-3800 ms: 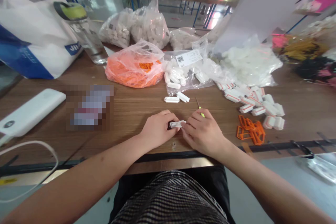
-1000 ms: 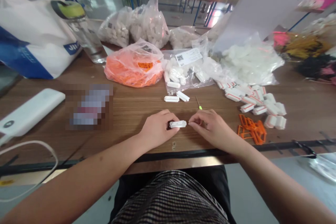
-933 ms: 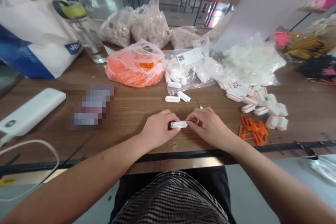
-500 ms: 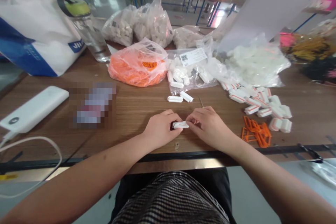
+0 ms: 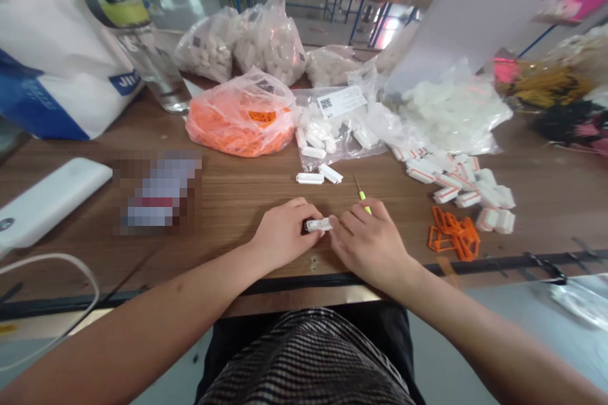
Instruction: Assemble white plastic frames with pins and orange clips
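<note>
My left hand (image 5: 289,228) is closed on a small white plastic connector housing (image 5: 317,224), thumb and forefinger gripping its left end just above the table. My right hand (image 5: 365,237) meets the housing's right end with bent fingers that cover that end. Just beyond its knuckles lies a thin pick with a green handle (image 5: 362,195), the handle partly hidden by the hand. Two more white housings (image 5: 310,178) lie on the table past my hands. Right of my right hand are a loose pile of orange plastic frames (image 5: 453,234) and many white housings with orange strips (image 5: 446,195).
A bag of orange parts (image 5: 242,120) and an opened bag of white housings (image 5: 332,114) stand behind. Further right is a bag of whitish parts (image 5: 451,107). A water bottle (image 5: 152,57), a white power bank (image 5: 57,199) with cable and a blurred-out object (image 5: 159,193) occupy the left.
My right hand has shifted slightly down and its fingers lie further over the housing's end. More of the pick's green handle shows. The whole view has moved a little.
</note>
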Tool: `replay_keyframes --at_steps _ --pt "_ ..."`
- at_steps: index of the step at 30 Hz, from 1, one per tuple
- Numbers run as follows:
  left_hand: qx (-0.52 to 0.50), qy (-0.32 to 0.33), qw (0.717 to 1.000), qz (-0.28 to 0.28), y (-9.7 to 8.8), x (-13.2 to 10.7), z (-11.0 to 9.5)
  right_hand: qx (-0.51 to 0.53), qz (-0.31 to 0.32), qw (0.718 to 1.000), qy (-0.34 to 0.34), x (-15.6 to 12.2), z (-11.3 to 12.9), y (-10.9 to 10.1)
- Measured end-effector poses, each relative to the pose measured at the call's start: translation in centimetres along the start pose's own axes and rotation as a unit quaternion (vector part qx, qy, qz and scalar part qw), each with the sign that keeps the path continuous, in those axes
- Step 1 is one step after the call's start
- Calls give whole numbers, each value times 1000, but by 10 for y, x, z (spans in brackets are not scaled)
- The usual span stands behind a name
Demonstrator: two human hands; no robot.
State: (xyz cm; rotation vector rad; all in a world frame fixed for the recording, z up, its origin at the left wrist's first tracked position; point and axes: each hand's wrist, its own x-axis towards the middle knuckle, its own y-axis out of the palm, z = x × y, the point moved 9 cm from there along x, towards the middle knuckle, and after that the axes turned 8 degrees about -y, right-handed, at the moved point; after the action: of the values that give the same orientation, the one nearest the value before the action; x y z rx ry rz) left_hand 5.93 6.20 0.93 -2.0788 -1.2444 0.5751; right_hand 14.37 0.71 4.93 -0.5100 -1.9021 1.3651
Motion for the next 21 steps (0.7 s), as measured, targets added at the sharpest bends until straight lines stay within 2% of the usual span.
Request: replay_keyframes --at_steps 1,3,5,7,8,10,12,16,21 --pt "0 1 1000 0 0 0 0 -4 4 1000 0 -1 2 1" --pt "-1 7 1000 0 -1 0 -2 53 -4 998 20 -7 -3 0" --pt "-1 13 1000 0 -1 0 -3 148 -28 985 79 -20 -24 -3" --pt "-1 17 1000 0 -1 -1 -4 193 -46 965 173 -42 -58 -5" --pt "0 17 1000 -1 -2 -1 -4 179 -38 959 217 -55 -75 -6" --pt "4 16 1000 -1 -2 -1 -3 154 22 946 285 -80 -102 -2" --pt "8 14 1000 -1 -1 0 -2 168 75 925 332 -101 -120 5" --pt "17 17 1000 2 0 0 -2 235 98 891 375 -123 -126 15" --pt "14 26 1000 1 -1 0 -3 239 68 885 394 -128 -118 19"
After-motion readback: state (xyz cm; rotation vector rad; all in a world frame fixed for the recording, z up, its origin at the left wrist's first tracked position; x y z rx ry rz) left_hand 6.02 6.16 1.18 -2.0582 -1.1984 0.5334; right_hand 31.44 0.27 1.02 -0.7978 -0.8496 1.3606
